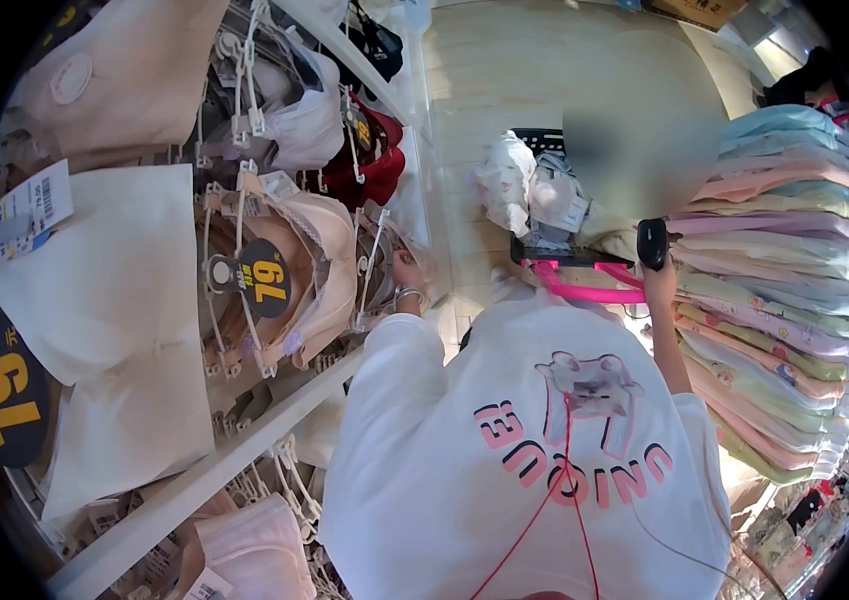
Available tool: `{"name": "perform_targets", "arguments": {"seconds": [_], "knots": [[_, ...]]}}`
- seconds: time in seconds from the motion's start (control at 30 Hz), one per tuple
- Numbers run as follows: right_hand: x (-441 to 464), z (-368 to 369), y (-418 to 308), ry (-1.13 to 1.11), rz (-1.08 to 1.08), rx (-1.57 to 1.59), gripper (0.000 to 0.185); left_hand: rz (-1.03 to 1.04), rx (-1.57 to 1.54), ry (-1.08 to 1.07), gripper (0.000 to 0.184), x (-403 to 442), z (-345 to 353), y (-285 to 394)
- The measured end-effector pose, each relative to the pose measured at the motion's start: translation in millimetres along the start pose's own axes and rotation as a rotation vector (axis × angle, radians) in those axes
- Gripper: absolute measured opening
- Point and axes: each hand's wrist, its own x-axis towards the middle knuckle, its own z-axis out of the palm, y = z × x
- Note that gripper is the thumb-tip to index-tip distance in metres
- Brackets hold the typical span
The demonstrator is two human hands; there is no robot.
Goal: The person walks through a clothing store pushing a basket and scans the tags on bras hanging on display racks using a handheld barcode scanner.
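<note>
My left hand, with a bracelet at the wrist, is at the front end of a rack row of hanging bras. Its fingers look curled at the edge of a greyish-beige bra; they are small and partly hidden. Beside it hang beige bras with a round black "79" tag. My right hand is closed around a black rounded device, whose kind I cannot make out. Just left of that hand is a black basket with a pink handle, holding white and grey garments.
Pastel garments hang in a dense row on the right. White rack bars run along the left, with more bras below and dark red ones farther back. Pale floor lies ahead; a blurred patch covers part of the view.
</note>
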Motion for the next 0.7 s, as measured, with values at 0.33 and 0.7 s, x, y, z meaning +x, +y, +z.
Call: {"name": "perform_targets", "arguments": {"seconds": [0.33,0.7], "knots": [[-3,-5,-8,-0.008,0.021,-0.034,0.039,0.043,-0.018,0.058,0.027,-1,4,-5],[-1,-1,1,0.009,0.015,-0.022,0.039,0.036,-0.107,-0.016,0.039,2,3,-3]]}}
